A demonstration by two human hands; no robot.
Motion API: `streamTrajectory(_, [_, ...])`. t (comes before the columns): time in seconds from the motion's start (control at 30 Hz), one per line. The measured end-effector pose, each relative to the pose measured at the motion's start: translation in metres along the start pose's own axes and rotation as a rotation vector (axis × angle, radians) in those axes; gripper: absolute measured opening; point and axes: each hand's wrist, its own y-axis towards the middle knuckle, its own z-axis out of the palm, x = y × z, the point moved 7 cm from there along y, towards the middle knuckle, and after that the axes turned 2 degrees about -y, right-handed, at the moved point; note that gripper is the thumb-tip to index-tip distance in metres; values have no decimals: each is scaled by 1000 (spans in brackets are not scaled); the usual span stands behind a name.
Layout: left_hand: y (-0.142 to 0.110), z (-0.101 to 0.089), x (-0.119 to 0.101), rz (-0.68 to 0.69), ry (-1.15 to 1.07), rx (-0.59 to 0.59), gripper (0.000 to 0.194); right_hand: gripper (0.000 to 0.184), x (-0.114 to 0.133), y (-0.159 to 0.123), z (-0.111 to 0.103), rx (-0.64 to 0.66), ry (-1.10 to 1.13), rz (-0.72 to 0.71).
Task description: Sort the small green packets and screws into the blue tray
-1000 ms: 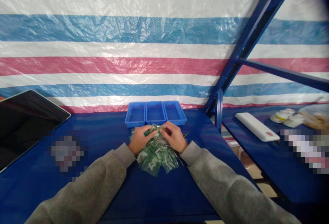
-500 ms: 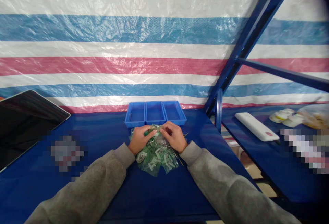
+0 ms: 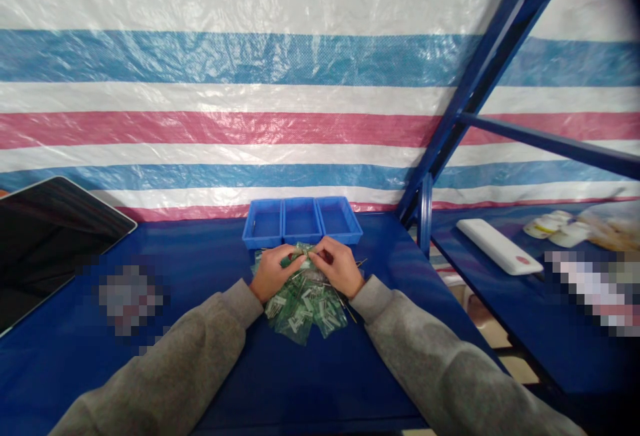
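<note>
Green packet [image 3: 303, 248] between left grip [image 3: 272, 272], right grip [image 3: 339, 267], pinched by both; packet pile [image 3: 303, 316] beneath

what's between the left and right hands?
Head view: a greenish clear bag, held by the left hand and right hand; nearer the wearer, a pile of similar bags.

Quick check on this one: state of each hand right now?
Left hand: closed, holding one side of a small green bag.
Right hand: closed, holding the other side of that bag.
</note>
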Motion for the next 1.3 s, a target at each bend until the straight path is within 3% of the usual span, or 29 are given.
streamTrajectory(0.43, [-3, -8, 5, -57, -83, -104, 17, 15, 5, -1, 3, 52, -27, -17])
streamTrajectory(0.73, [0, -7, 6, -73, -92, -82, 21, 20, -1, 0, -4, 3, -25, 15])
streamTrajectory(0.97, [-2, -10, 15, -82, -126, -204, 17, 18, -6, -1, 3, 49, 6, 40])
streamTrajectory(1.07, [-3, -10, 16, -90, -127, -223, 23, 24, -10, -2, 5, 60, -13, 58])
streamTrajectory(1.3, [-3, -4, 9, -123, -226, -96, 50, 23, -9, -1, 6, 92, -31, 53])
